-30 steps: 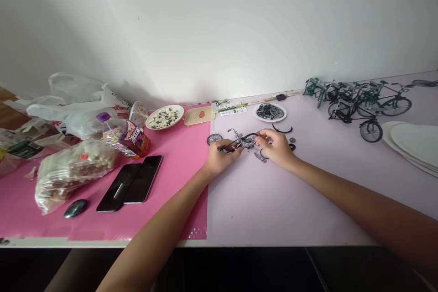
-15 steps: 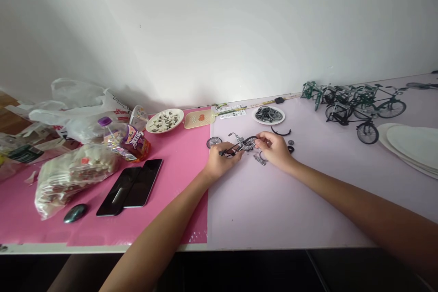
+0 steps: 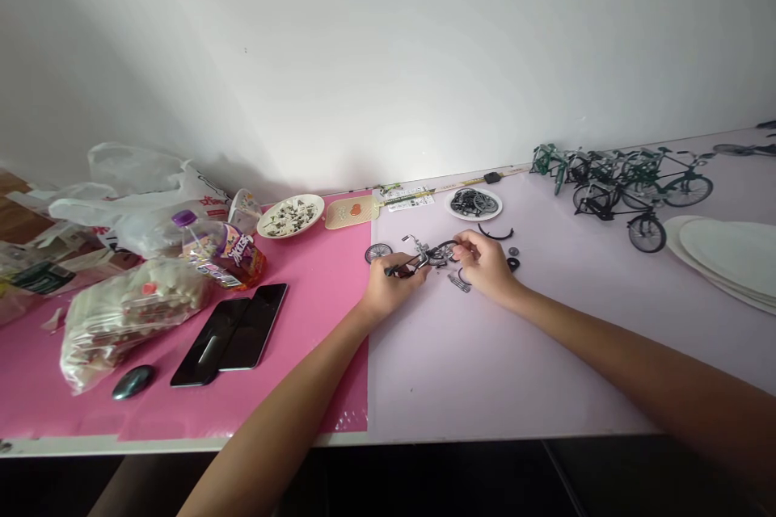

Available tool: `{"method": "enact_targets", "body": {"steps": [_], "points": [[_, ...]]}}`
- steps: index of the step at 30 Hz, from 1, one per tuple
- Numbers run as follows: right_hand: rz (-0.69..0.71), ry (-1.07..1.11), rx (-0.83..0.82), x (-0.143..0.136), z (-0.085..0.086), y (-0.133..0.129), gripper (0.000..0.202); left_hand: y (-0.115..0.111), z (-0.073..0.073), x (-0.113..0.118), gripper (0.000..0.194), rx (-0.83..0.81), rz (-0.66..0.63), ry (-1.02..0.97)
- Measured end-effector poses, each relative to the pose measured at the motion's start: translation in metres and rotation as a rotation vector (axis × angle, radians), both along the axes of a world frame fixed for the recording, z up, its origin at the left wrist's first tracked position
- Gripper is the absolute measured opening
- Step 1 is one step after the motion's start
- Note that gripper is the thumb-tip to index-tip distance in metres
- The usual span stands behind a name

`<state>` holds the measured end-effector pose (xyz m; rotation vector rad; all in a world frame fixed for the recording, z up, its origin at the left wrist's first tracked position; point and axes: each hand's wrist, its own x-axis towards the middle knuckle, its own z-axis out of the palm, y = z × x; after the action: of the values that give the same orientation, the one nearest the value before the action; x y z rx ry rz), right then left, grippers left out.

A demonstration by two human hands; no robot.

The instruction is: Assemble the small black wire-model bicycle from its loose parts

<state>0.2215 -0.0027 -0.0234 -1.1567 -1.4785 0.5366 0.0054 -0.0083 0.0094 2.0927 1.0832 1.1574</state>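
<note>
My left hand [image 3: 391, 288] is closed around the black frame of a model bicycle [image 3: 419, 257], which is tilted above the table. At the bicycle's right end, the fingers of my right hand [image 3: 482, 262] pinch the rim of a small spoked wheel [image 3: 445, 253]. Whether the wheel is fixed to the frame I cannot tell. Another spoked wheel [image 3: 379, 253] shows just left of my left hand. Below my right hand lies a small grey part [image 3: 459, 283], and beside it are a black ring [image 3: 513, 264] and a small grey disc [image 3: 513, 251]. A curved black strip [image 3: 495, 233] lies behind.
A plate of black wheels [image 3: 474, 204] stands behind my hands. Several assembled model bicycles [image 3: 630, 178] and stacked white plates [image 3: 727, 254] are to the right. Leftward are a plate of small parts [image 3: 291, 216], a drink bottle [image 3: 221, 254], phones [image 3: 251, 327] and plastic bags [image 3: 139, 202].
The wheel at my right fingers has turned to a flatter angle, and the bicycle has tilted slightly. Both hands keep their hold in nearly the same place; the view has shifted a little.
</note>
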Motion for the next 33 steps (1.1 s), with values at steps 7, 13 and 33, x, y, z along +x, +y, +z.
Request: {"method": "enact_targets", "body": {"steps": [7, 13, 33], "points": [[0.015, -0.075, 0.066, 0.0, 0.002, -0.002, 0.01, -0.001, 0.001, 0.0, 0.043, -0.091, 0.004, -0.02], [0.075, -0.074, 0.043, -0.002, 0.007, -0.004, 0.017, -0.001, 0.002, 0.0, 0.036, -0.209, 0.012, -0.116], [0.069, 0.031, 0.097, -0.002, 0.009, -0.005, 0.033, 0.01, -0.005, -0.001, 0.036, -0.346, 0.063, -0.316]]}}
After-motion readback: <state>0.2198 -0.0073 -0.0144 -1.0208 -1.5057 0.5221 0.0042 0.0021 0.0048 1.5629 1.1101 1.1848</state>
